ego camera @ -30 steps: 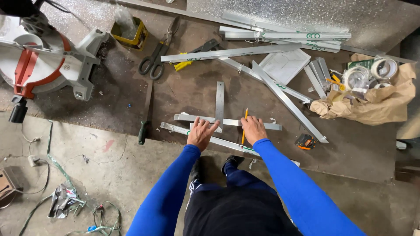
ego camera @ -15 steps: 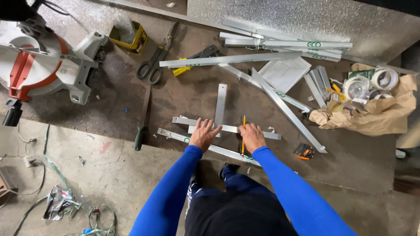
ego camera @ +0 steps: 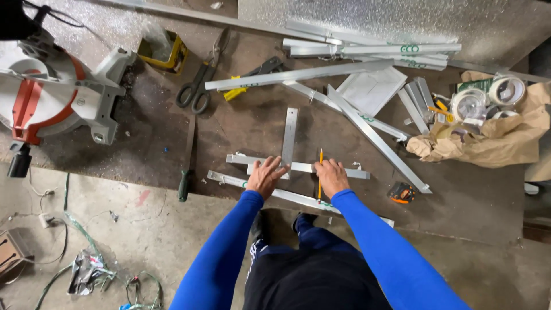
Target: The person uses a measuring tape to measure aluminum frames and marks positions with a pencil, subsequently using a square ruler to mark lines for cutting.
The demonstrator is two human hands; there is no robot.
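I look down at a dark floor mat. My left hand (ego camera: 266, 177) presses flat, fingers spread, on a metal try square (ego camera: 288, 138) whose blade runs away from me. The square lies across an aluminium strip (ego camera: 356, 171) that runs left to right. My right hand (ego camera: 331, 176) rests on the same strip and holds a yellow pencil (ego camera: 320, 162) upright along the floor, tip pointing away. A second, longer aluminium strip (ego camera: 227, 179) lies just under my wrists. Both arms wear blue sleeves.
A miter saw (ego camera: 51, 95) stands at the left. Tin snips (ego camera: 202, 80), a yellow container (ego camera: 162, 50) and several aluminium profiles (ego camera: 367, 51) lie beyond. Tape rolls (ego camera: 485, 97) sit on crumpled brown paper (ego camera: 505, 140) at the right. An orange tape measure (ego camera: 400, 193) lies beside my right arm. Cables (ego camera: 69, 229) trail at lower left.
Both hands stay on the strip and the square; the view has shifted slightly. The pencil stays in my right hand.
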